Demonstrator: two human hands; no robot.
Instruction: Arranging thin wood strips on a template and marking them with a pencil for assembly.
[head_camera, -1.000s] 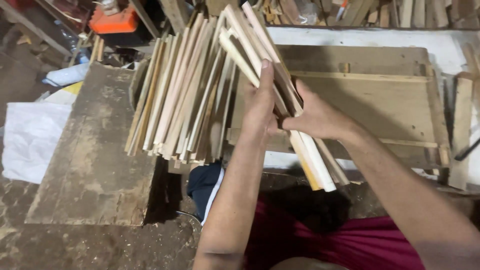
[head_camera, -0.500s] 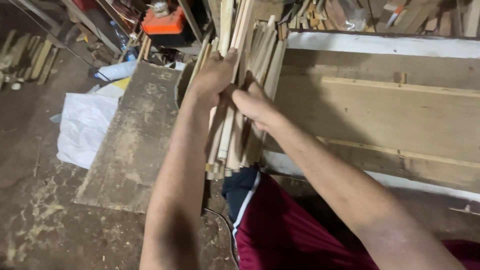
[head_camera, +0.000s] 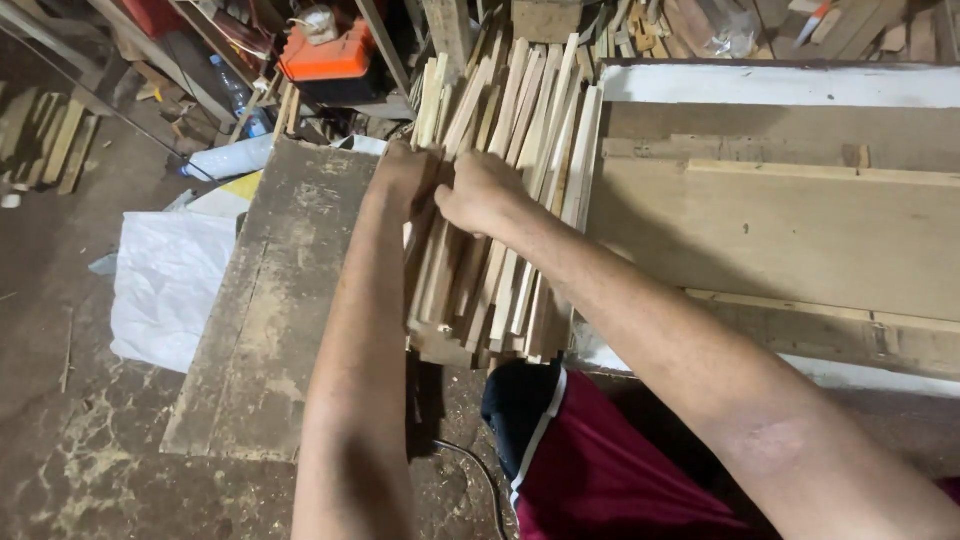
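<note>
A bundle of thin wooden strips is being held down on top of a low stack at the centre of the view, with its far ends fanning out toward twelve o'clock and its near ends overhanging toward six o'clock. The left hand is being pressed against the bundle's nine o'clock edge, its fingers curled round the outer strips. The right hand is being laid just beside it at three o'clock, closed loosely over the top of the strips, knuckles up; the fingertips are being hidden by the wood. The strips are thus being gripped between both hands, mostly lying at three o'clock of them. A worn board is lying at nine o'clock of the bundle, a plywood panel at three o'clock, and an orange machine at eleven o'clock.
</note>
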